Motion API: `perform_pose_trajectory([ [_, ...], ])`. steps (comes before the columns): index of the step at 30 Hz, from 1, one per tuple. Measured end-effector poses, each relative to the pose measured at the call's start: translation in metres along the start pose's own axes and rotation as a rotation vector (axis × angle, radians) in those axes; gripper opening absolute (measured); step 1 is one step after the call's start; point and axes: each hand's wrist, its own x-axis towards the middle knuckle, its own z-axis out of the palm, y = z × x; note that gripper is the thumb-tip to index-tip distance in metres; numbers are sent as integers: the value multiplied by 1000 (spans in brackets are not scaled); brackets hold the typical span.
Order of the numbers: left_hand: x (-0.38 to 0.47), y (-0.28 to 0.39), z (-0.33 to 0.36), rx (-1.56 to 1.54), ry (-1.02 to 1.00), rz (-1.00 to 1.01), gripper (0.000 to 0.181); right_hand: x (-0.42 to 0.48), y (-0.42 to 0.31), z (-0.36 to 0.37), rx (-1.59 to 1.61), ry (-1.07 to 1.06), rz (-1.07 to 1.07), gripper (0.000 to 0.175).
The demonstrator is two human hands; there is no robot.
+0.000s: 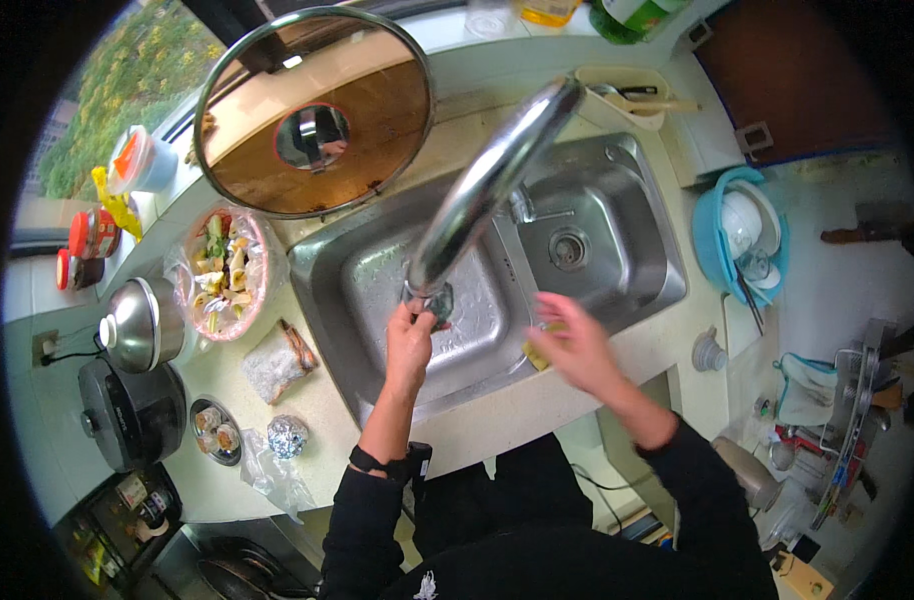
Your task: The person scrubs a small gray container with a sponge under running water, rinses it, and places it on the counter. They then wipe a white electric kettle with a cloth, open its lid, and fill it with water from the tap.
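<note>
Under the tip of the chrome faucet (494,176), my left hand (408,345) grips a small dark greenish item (442,302). The spout partly covers this item, so its kind is unclear. Below it lies the wet basin of the stainless steel double sink (367,300). My right hand (577,345) is blurred over the front of the sink, near the divider. Beside and behind its fingers shows a yellow sponge-like piece (536,357); whether the fingers hold it or only pass over it is unclear.
A large glass lid (382,142) leans behind the sink. To the left are a lined bowl of food scraps (269,262), a wrapped packet (273,367), a foil ball (287,436) and a dish of rolls (218,459). At right stands a blue basin (708,247) of dishes.
</note>
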Motion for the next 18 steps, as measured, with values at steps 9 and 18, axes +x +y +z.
perform_pose_trajectory([
  [9,-10,21,-28,396,148,206,32,111,-26,158,5,-31,-48,33],
  [18,-2,-6,-56,475,185,484,44,129,-18,148,-183,-80,104,52],
])
